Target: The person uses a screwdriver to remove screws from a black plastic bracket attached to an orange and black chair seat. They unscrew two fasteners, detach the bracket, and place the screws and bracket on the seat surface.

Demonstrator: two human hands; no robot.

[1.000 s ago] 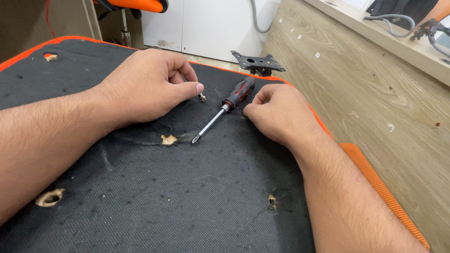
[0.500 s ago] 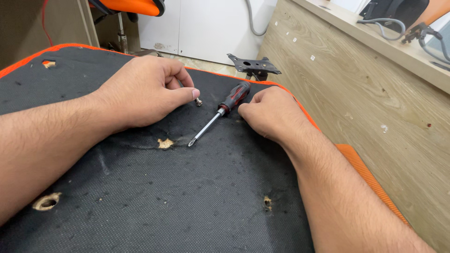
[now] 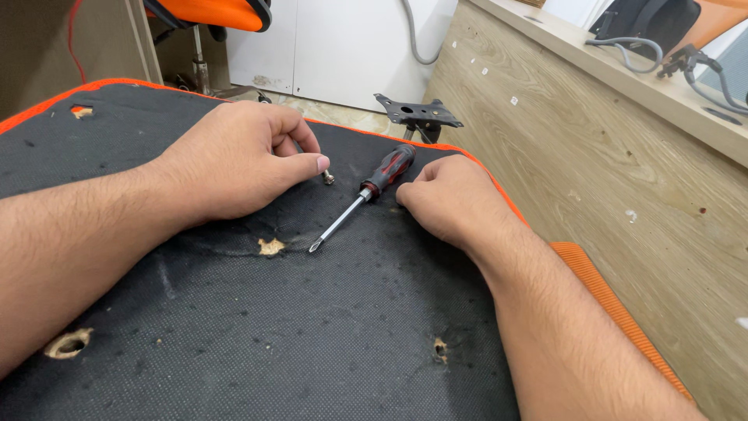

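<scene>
Between the thumb and fingers of the left hand (image 3: 241,160) sits a small silver screw (image 3: 329,178), pinched. Just right, the right hand (image 3: 452,199) rests loosely curled, grasping nothing, touching the red-and-black-handled screwdriver (image 3: 366,195) lying flat on the black fabric panel (image 3: 312,327); its orange edge (image 3: 600,288) runs close beyond.

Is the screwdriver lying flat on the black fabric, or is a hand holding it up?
Flat: the screwdriver rests lengthwise on the black fabric, no hand gripping it.

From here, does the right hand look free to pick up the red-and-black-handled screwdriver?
Probably yes. The right hand rests right beside the handle of the red-and-black-handled screwdriver, which lies uncovered on the black fabric panel; nothing sits between them.
</scene>
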